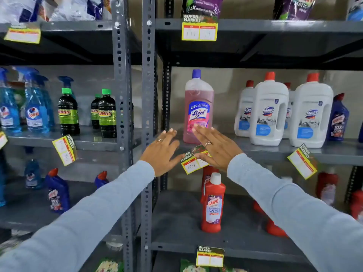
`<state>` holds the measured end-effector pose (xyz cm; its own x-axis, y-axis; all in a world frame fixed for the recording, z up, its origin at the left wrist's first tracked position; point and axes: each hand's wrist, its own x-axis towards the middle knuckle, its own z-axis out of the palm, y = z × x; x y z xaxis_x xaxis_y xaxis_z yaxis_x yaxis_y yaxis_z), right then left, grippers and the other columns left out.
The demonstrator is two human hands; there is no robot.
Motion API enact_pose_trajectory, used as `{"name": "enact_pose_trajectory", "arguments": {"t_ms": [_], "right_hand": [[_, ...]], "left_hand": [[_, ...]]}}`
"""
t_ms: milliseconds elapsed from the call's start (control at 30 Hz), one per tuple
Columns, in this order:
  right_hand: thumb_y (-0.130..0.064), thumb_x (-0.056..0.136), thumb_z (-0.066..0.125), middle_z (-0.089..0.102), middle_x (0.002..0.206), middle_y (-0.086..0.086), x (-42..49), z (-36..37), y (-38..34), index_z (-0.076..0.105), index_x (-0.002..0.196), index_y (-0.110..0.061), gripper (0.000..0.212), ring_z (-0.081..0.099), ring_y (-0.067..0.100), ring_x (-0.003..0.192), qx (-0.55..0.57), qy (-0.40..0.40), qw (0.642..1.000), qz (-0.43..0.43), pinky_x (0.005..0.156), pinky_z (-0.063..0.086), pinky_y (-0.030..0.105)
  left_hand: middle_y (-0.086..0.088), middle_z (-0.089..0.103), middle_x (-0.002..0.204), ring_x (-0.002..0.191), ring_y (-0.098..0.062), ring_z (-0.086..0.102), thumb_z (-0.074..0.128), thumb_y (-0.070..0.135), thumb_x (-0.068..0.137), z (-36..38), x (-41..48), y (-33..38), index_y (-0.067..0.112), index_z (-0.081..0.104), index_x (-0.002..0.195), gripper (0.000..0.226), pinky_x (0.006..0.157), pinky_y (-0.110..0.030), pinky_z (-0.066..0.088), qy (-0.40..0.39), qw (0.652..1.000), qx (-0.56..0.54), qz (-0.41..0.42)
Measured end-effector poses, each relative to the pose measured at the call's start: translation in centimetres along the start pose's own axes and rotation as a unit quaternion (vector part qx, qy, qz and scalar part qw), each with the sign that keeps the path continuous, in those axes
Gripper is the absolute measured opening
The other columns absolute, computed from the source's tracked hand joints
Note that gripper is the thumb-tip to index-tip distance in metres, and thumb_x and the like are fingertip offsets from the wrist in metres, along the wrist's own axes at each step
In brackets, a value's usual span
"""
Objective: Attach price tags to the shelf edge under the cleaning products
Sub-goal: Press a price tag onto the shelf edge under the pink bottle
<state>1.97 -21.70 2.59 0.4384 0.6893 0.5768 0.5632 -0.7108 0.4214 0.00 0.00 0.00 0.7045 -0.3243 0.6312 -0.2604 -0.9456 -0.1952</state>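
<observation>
At frame centre: both hands reach to the front edge of the middle shelf [265,152], below a pink Lizol bottle [198,107].
Price tag: a yellow tag [193,161] hangs tilted on that shelf edge, just under the pink bottle, its right part hidden by the right hand.
Right hand: the hand [216,148] lies flat over the tag, fingers stretched and open, fingertips touching the bottle's base; gripping nothing.
Left hand: the hand [163,152] is spread open, palm down, just left of the tag, thumb tip at the tag's left edge; holding nothing.
Upright post: a grey perforated post [148,75] runs top to bottom just left of the left hand.
Open room: bare shelf lies between the pink bottle and the white Domex bottles [284,110] at right of frame.
Other tags: one tilted at left [64,150], one tilted at right [302,161], one straight on the upper shelf edge [199,29], one at bottom [210,256].
Below: a red Harpic bottle [213,205] stands under the tag.
</observation>
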Motion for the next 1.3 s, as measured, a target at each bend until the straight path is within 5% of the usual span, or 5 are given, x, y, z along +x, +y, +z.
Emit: {"name": "enact_pose_trajectory", "arguments": {"t_ms": [133,233,567,1133,1300], "right_hand": [[-0.042,0.096,0.036,0.025,0.156,0.005,-1.0,2.0,-0.5,0.018,0.149,-0.015,0.062,0.025,0.024,0.143,0.098,-0.061,0.981,0.154,0.114,0.027,0.040],[-0.039,0.097,0.040,0.039,0.148,0.007,-0.4,2.3,-0.2,0.018,0.148,-0.020,0.059,0.039,0.027,0.134,0.142,-0.102,0.956,0.235,0.102,0.042,0.044],[-0.035,0.092,0.052,0.065,0.111,0.009,3.2,1.5,0.4,0.043,0.121,-0.021,0.034,0.063,0.031,0.098,-0.015,-0.173,0.973,0.153,0.071,0.043,0.036],[-0.039,0.090,0.055,0.066,0.109,0.005,3.2,0.4,-0.5,0.062,0.105,-0.023,0.024,0.060,0.027,0.099,0.046,-0.158,0.962,0.217,0.082,0.041,0.035],[-0.043,0.086,0.058,0.046,0.142,0.001,0.1,2.8,-1.4,0.073,0.102,-0.026,0.028,0.041,0.028,0.129,0.049,-0.143,0.962,0.229,0.106,0.033,0.045]], "left_hand": [[-0.016,0.031,0.149,0.142,-0.032,0.021,0.044,0.049,0.091,2.8,-0.5,0.2,0.007,0.052,0.115,0.049,0.119,-0.045,0.015,-0.036,0.997,-0.059,-0.038],[-0.013,0.047,0.135,0.134,-0.030,0.036,0.052,0.047,0.088,3.8,0.0,0.6,0.009,0.050,0.110,0.044,0.117,-0.041,0.016,-0.003,0.993,-0.104,-0.060],[-0.007,0.041,0.135,0.128,-0.030,0.034,0.052,0.048,0.088,4.3,1.0,1.6,0.016,0.062,0.106,0.039,0.111,-0.044,0.023,0.018,0.983,-0.116,-0.141],[-0.006,0.044,0.131,0.123,-0.030,0.039,0.057,0.033,0.089,4.2,1.4,1.9,0.017,0.067,0.097,0.021,0.106,-0.041,0.027,0.046,0.976,-0.141,-0.159],[-0.010,0.040,0.144,0.135,-0.036,0.028,0.062,0.033,0.085,4.9,0.3,1.6,0.018,0.072,0.091,0.018,0.116,-0.044,0.016,0.037,0.989,-0.092,-0.111]]}}
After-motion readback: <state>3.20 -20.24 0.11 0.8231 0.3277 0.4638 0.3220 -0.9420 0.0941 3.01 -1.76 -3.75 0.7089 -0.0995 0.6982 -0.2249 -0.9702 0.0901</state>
